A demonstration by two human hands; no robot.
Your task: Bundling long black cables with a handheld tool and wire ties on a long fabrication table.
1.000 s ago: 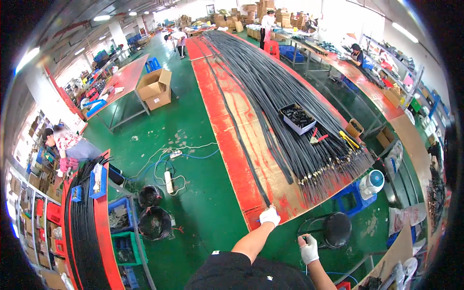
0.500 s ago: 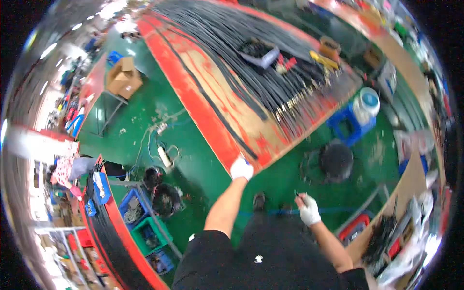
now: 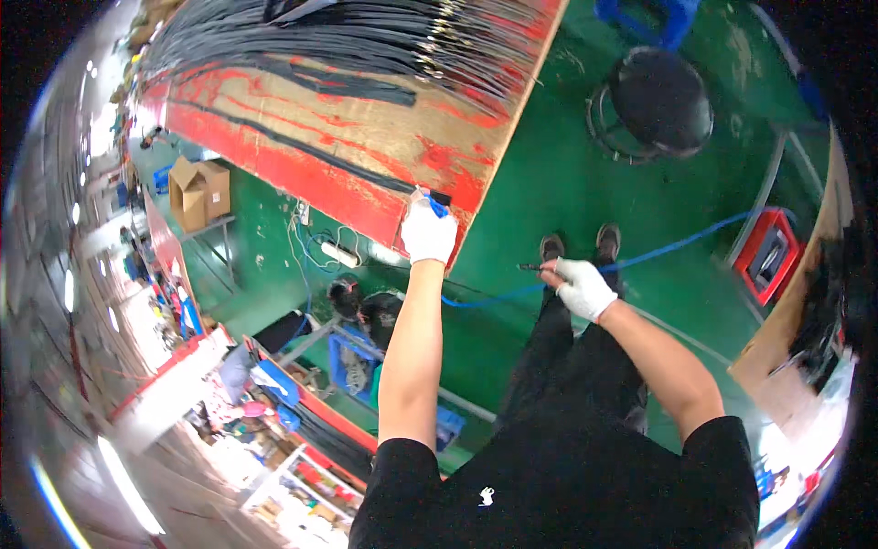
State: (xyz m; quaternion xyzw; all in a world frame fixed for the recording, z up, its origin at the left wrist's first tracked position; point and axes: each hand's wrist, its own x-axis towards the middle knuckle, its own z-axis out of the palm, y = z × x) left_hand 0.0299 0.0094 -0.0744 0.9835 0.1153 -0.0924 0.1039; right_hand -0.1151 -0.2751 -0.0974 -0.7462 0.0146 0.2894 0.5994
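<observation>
My left hand (image 3: 428, 231), in a white glove with bare fingertips, is closed at the near corner of the red-painted table (image 3: 302, 201). A small blue item (image 3: 437, 208) shows at its fingers; its kind is unclear. Right there lies the end of a long black strip (image 3: 347, 166) that runs along the table's edge. My right hand (image 3: 583, 287), also gloved in white, is held over the floor to the right of the table. Its fingers pinch a thin, dark, pen-like object (image 3: 530, 267) pointing left.
Bundles of black cables (image 3: 302, 41) with brassy ends cover the table's far part. A black round stool (image 3: 660, 102) stands right of it. A blue hose (image 3: 677, 245) crosses the green floor. A power strip (image 3: 340, 254) with cords lies left, near a cardboard box (image 3: 199, 194).
The view has turned and come nearer the table corner. My left hand now covers the black strip's end. My right hand still holds the thin dark object.
</observation>
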